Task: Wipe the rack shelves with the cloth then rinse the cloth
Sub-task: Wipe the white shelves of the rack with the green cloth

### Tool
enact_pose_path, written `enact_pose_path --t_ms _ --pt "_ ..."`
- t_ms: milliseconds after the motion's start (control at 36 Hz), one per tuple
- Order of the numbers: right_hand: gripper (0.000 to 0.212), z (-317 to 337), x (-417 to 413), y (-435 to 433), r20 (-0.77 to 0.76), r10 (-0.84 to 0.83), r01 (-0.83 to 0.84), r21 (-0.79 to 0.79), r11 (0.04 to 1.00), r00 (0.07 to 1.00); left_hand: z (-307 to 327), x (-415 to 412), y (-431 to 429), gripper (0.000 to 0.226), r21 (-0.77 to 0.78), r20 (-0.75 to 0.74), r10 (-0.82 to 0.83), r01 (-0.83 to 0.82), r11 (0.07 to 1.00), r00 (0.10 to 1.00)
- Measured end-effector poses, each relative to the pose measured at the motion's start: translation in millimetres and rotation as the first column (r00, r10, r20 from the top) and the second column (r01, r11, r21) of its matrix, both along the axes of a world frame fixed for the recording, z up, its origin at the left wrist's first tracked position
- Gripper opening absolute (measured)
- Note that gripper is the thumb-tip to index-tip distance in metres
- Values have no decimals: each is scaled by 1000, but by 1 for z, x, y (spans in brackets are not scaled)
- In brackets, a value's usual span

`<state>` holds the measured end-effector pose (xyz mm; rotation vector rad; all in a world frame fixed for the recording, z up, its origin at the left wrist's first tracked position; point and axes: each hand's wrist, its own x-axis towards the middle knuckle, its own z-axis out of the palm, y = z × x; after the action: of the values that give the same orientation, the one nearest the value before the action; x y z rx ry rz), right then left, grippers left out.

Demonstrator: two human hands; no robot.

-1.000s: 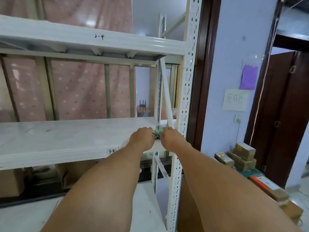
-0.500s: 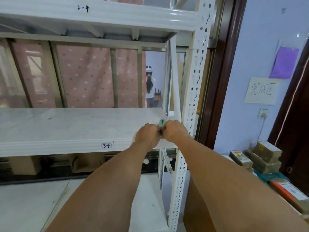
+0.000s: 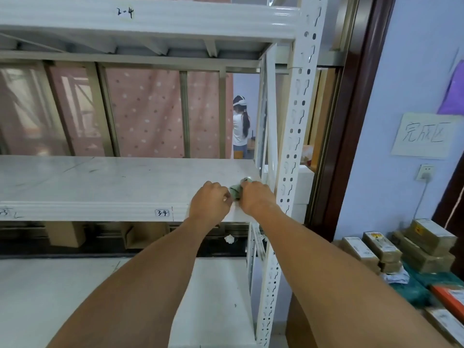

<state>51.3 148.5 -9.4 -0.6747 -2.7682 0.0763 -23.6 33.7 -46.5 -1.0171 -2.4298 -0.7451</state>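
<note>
Both hands share a tight grip on one small bundle: the left hand and the right hand sit knuckle to knuckle, fingers curled, pinching a crumpled pale green cloth between them. Only a little of the cloth shows in the gap between the hands. It is held at the right end of the middle shelf, near the front edge and just beside the white perforated upright; whether it touches the shelf surface cannot be told. Both bare forearms reach forward from the bottom of the view. The middle shelf is white with faint dark scuffs, and its front lip carries a small label reading 3-4. An upper shelf above has 2-4 handwritten on its edge, and a lower shelf lies under the arms. Behind the rack hangs a pink dotted curtain, and through a gap beside it a person in a white top stands far off, facing away. To the right, a pale blue wall holds a handwritten paper sign and a wall socket, with stacked cardboard boxes on the floor below.
</note>
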Motion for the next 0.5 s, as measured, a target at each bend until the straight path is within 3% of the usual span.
enact_pose_path --t_ms 194,306,417,500 --pt "25 0 -8 -9 -19 -24 24 -13 1000 1000 -17 -6 -55 29 64 -63 21 -17 998 998" --pt "42 -3 -16 -25 -66 -94 90 -65 994 993 -26 -17 -95 26 53 -140 15 -7 999 990" --pt "43 -6 -30 -48 -108 -106 95 -104 990 989 -30 -34 -145 13 61 -227 88 -76 995 970" --pt "33 -8 -45 -75 -124 -55 42 -110 993 991 -37 -51 -180 8 80 -305 143 -124 989 942"
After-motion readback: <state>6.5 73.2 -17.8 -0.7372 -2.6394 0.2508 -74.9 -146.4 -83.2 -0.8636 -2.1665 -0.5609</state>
